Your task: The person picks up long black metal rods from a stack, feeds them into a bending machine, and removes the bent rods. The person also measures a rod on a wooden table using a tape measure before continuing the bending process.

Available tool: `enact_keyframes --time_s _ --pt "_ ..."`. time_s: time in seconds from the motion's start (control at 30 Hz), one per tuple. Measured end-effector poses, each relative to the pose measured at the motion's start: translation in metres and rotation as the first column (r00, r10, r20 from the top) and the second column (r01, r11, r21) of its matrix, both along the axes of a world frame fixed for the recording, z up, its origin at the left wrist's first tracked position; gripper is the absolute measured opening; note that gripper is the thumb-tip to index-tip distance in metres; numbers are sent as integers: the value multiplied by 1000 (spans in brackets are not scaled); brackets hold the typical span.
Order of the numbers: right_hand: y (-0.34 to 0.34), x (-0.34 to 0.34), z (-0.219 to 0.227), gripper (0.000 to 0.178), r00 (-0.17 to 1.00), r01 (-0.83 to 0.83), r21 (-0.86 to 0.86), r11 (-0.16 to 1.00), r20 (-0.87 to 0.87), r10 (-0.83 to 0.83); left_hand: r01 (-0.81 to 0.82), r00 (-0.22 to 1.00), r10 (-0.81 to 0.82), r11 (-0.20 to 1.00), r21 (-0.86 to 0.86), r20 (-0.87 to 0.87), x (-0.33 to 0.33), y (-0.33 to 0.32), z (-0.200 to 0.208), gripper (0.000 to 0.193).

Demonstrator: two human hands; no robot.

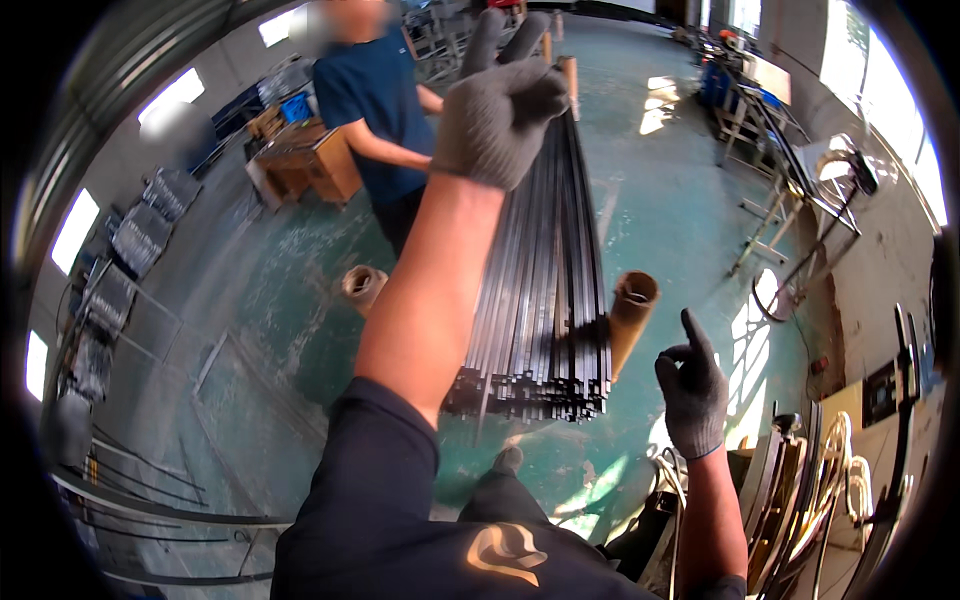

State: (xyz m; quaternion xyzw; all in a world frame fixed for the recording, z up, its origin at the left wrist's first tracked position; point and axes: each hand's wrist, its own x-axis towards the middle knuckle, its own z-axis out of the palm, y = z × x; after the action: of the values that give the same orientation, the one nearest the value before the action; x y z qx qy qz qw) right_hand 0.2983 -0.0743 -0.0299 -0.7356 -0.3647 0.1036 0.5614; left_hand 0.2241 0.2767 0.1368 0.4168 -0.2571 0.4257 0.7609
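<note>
My left hand [495, 125], in a grey knit glove, is raised high in front of me. Two of its fingers stretch up and apart, the others are bent, and nothing shows in it. The far part of a long stack of dark metal bars [535, 310] lies behind that hand and forearm. My right hand [692, 395], gloved likewise, hangs in the air to the right of the stack. Its index finger points up while the other fingers curl in, and I see no object held. Nearest to it stands a brown cardboard tube [632, 305] beside the bars.
Another brown tube [363, 287] stands left of the stack. Across the bars is a person in a dark blue shirt [372, 100], one arm reaching behind my left wrist. A wooden desk [315, 165] is farther left. Metal frames [775, 160] and hung hoses [835, 475] line the right.
</note>
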Motion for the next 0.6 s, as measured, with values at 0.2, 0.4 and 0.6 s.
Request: enact_keyframes --time_s 0.2,0.4,0.6 --pt "125 -42 85 91 879 -338 194 921 -284 383 -594 716 697 580 557 38 -25 74 -24 66" --pt "284 -7 154 104 706 -512 427 745 -285 648 -255 12 846 518 817 -532 -55 122 -209 59" --pt "437 67 175 94 926 -366 249 897 4 377 22 -95 985 145 989 -142 -110 133 -342 39"
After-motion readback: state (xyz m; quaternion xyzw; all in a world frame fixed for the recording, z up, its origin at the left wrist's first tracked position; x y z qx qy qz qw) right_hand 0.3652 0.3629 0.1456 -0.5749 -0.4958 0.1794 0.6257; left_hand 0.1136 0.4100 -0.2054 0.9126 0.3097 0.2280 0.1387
